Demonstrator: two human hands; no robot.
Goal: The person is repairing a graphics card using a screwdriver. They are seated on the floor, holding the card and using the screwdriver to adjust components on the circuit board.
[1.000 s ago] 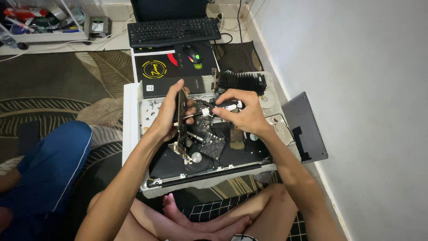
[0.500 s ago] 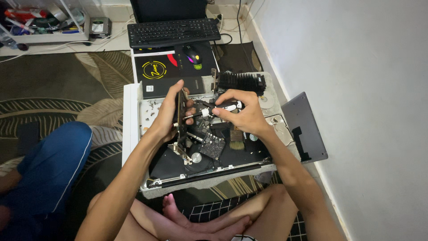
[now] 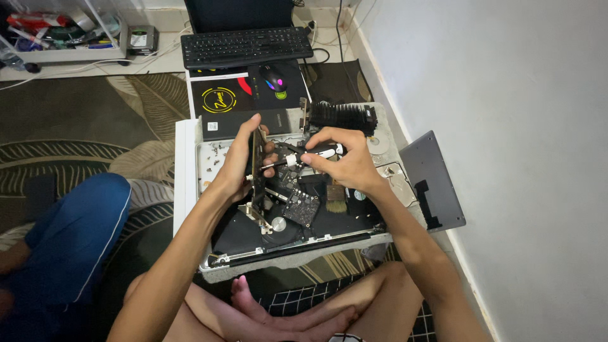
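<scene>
Holding circuit board (image 3: 256, 168) upright by its edges in left hand (image 3: 237, 166); right hand (image 3: 345, 161) grips screwdriver (image 3: 297, 158). Board looks light, stiff, fragile.

1. The screwdriver (image 3: 308, 155) in the right hand (image 3: 345, 166) is black and white.
2. The circuit board (image 3: 256, 170) held by the left hand (image 3: 239, 163) looks dark, seen edge-on, so its true colour is hard to tell.
3. The opened laptop (image 3: 288, 218) is black inside with a silver rim.
4. The keyboard (image 3: 246, 45) is black.
5. The mouse (image 3: 274, 77) is black with pink and green glows.
6. The mat (image 3: 221, 98) is black with a yellow ring and a red patch.
7. The rug (image 3: 88, 126) is dark with a pale leaf pattern.
8. The trouser leg (image 3: 69, 247) nearby is blue with a thin white stripe.
9. The loose cover panel (image 3: 434, 180) is grey.
</scene>
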